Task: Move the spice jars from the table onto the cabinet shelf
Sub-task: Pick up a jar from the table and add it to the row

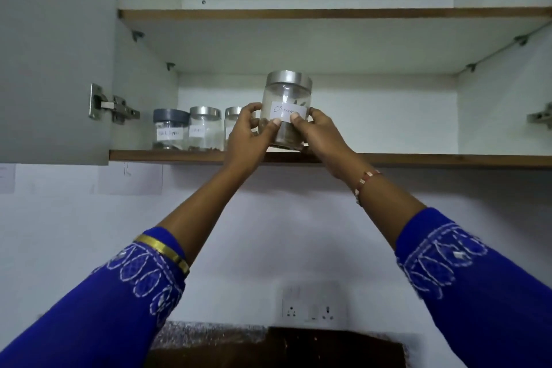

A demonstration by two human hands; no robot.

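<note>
Hands (283,131) grip jar (286,98) between them, seemingly tilted.

both arms up, l grip (249,131) & r grip (313,131) curled

I read a handwritten "Cinnamon", its end hidden, on the white paper label of the clear steel-lidded jar (286,110). The dark-lidded clear jar (170,128) at the shelf's left end says "Black Pepper"; the other labels are illegible.

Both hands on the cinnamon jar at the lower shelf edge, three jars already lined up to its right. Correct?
Not quite: the three jars stand to the left of the cinnamon jar, not its right, as the head view shows. The rest holds: left hand and right hand both grip it at the lower shelf edge.
</note>
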